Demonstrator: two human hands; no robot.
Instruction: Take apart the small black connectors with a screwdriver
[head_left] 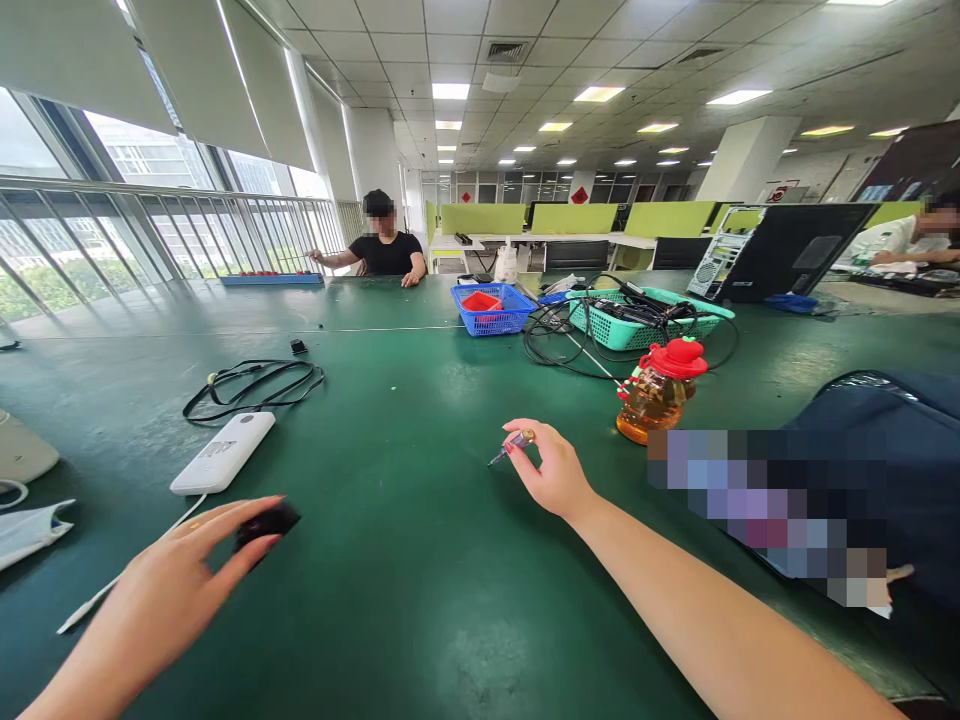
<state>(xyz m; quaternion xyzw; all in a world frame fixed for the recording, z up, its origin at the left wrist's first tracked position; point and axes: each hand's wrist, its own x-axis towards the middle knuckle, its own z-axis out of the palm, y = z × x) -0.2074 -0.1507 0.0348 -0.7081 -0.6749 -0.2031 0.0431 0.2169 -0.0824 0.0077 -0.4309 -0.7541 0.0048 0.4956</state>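
Observation:
My left hand point(161, 580) is over the near left of the green table, thumb and fingers pinching a small black object point(266, 525). What kind of object it is I cannot make out. Near the middle, my right hand point(551, 470) grips a slim pen-like tool point(517, 443) between thumb and fingers. It has a clear body, a gold-coloured end and a thin dark tip angled down toward the tabletop. A white power bank point(225, 455) lies beyond my left hand, with a white cable point(112, 592) running past that hand.
A coiled black cable point(255, 385) lies at left. Behind my right hand stand a red-lidded bottle point(664, 390), a blue basket point(495, 318) and a green basket point(622, 330) of cables. A dark bag point(900, 440) covers the right side. Across the table sits a person point(386, 250).

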